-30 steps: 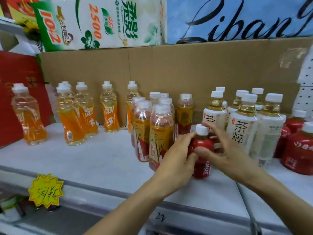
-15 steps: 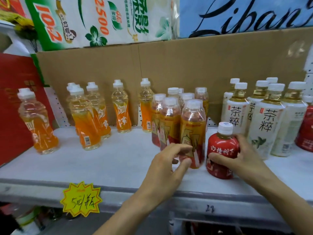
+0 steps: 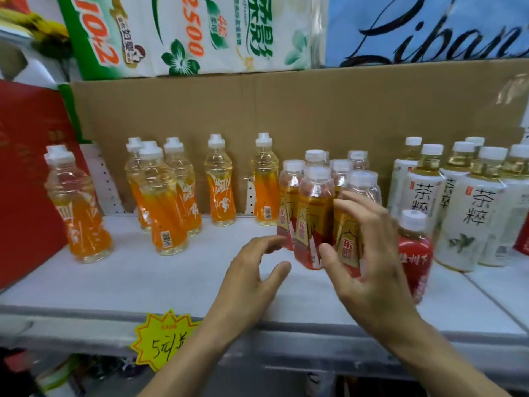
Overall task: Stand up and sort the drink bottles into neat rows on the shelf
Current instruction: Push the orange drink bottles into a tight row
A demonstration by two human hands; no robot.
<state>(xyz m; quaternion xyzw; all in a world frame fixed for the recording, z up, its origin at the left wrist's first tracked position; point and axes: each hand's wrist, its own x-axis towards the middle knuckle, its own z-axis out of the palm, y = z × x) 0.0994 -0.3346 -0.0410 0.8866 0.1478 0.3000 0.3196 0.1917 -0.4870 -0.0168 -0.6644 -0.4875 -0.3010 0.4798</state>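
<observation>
We see our right hand (image 3: pixel 369 270) curled around the front red-and-gold bottle (image 3: pixel 350 224) (amber drink inside, white cap), which stands upright mid-shelf in a tight cluster of its kind. Our left hand (image 3: pixel 252 270) hovers just beside, fingers loosely spread, holding nothing. A squat red bottle (image 3: pixel 415 247) stands just right of the cluster. Orange drink bottles (image 3: pixel 166 202) stand loosely spaced along the white shelf (image 3: pixel 143 279), pale tea bottles (image 3: pixel 469 213) grouped far right.
</observation>
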